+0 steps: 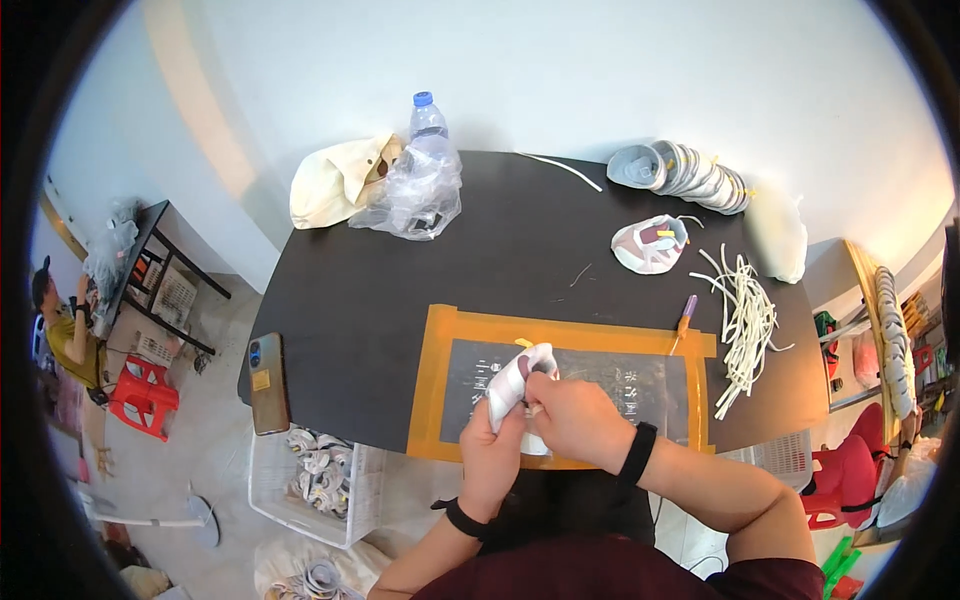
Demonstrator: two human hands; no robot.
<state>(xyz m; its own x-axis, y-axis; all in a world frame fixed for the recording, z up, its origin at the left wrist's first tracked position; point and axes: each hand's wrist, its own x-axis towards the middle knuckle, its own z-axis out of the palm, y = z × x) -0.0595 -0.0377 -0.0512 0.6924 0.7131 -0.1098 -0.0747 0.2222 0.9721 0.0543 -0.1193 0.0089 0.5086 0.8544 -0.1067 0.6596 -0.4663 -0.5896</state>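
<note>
Over the near part of the table I hold a small white and mauve shoe upper (508, 386), tilted, with a yellow tab at its top. My left hand (490, 452) is closed round its lower left side. Against its right edge, my right hand (580, 415) has its fingers curled and pinched; the fingertips are partly hidden. Beneath both hands lies a dark mat (460, 380) edged with orange-brown tape (430, 375). A similar shoe upper (650, 246) lies farther back on the right, close to a bundle of white cords (745, 330).
A nested row of shoe uppers (690, 175) lies at the back right. A purple-capped pen (687, 313) rests by the mat. Back left are a cloth bag (335, 185) and a bottle (428, 120) in plastic. A phone (268, 383) lies at the left edge, above a white basket (365, 490).
</note>
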